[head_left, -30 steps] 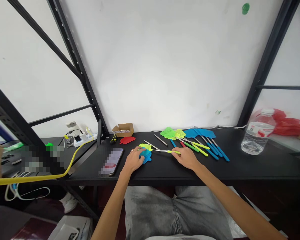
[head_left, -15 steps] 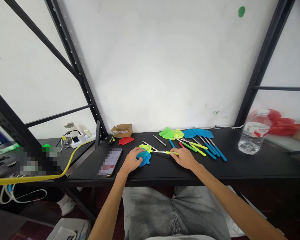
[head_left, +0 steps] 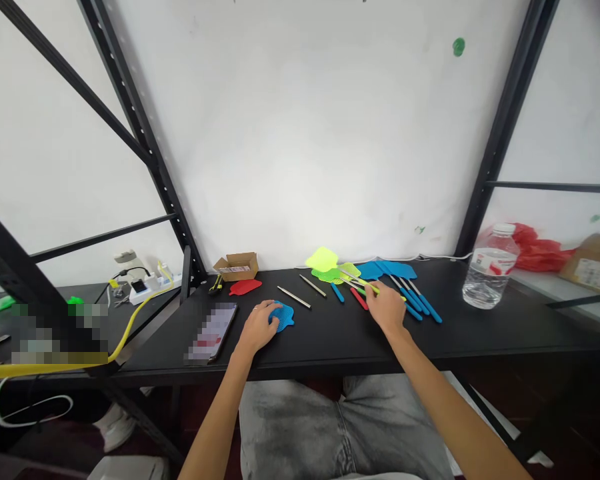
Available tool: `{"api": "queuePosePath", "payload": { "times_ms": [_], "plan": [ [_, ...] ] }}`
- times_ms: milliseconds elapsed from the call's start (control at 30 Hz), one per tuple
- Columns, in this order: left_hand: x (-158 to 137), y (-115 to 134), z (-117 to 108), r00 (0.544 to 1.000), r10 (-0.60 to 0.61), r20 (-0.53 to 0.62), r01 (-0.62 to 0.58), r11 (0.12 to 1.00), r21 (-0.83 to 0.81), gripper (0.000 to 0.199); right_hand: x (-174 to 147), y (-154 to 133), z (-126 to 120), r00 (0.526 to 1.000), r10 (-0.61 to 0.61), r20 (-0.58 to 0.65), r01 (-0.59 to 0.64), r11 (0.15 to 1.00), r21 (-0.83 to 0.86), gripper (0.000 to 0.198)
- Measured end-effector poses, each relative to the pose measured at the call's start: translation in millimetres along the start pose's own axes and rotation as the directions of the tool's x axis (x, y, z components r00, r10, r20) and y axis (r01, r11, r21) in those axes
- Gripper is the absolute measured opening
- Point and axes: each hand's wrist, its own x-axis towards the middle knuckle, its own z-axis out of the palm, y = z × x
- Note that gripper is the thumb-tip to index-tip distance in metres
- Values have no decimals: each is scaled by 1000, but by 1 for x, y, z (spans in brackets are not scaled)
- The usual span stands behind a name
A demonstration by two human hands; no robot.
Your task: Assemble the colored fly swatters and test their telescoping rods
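My right hand (head_left: 386, 308) is closed around the handle of a yellow fly swatter (head_left: 323, 259), its head raised over the other swatters at the back. Beneath it lie a green swatter head (head_left: 324, 275) and another yellow head (head_left: 351, 271). My left hand (head_left: 258, 327) grips a loose blue fly swatter head (head_left: 285, 318) on the black table. Between the hands are two metal rods (head_left: 294, 297), a short blue handle (head_left: 337, 293) and a red handle (head_left: 359, 299). Several blue fly swatters (head_left: 403, 270) lie right of my right hand. A red swatter head (head_left: 245, 287) rests at the left.
A phone (head_left: 214, 333) lies left of my left hand on the black table (head_left: 330, 347). Behind it are a small open cardboard box (head_left: 237, 267) and a black-and-yellow tool (head_left: 216, 287). A large water bottle (head_left: 491, 267) stands at the right. Black shelf posts (head_left: 500, 133) frame both sides.
My right hand has carried the yellow swatter away from the left hand, right and back toward the other swatters. The left hand stays on the blue head. The view has shifted slightly.
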Motion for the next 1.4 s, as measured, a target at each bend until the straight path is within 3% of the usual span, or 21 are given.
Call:
{"api": "queuePosePath", "payload": {
  "times_ms": [100,333,433,533,600,800,1000,1167,1267,1400],
  "plan": [
    [0,0,1,1000,1,5,-1,1000,0,41,5,10,0,995,67,-72,-74,992,-105,36],
    [0,1,1,1000,0,4,0,1000,-2,41,1,11,8,995,25,-95,-43,981,-187,31],
    [-1,2,0,1000,9,-2,-9,1000,-2,39,-4,2,9,990,-126,-68,115,983,-145,33],
    [-2,3,0,1000,7,-16,-7,1000,8,39,-8,-15,13,929,-365,58,368,927,-65,34],
    [-2,3,0,1000,1,-17,0,1000,14,40,-8,-28,19,895,-424,136,435,898,-65,33],
    [-3,3,0,1000,4,-26,-4,1000,16,38,-3,-50,36,890,-327,317,398,896,-195,23],
    [-3,2,1,1000,9,-25,-9,1000,20,39,-16,-43,28,930,-335,153,351,931,-97,25],
    [-1,3,-1,1000,3,-20,-2,998,55,39,-21,-43,19,942,-308,134,311,950,-7,22],
    [6,11,1,999,15,-37,-12,996,85,40,-24,-46,17,921,-366,134,357,930,92,19],
    [21,27,12,994,109,13,-110,990,94,47,-27,-47,19,857,-488,167,455,867,202,16]
  ]
}}
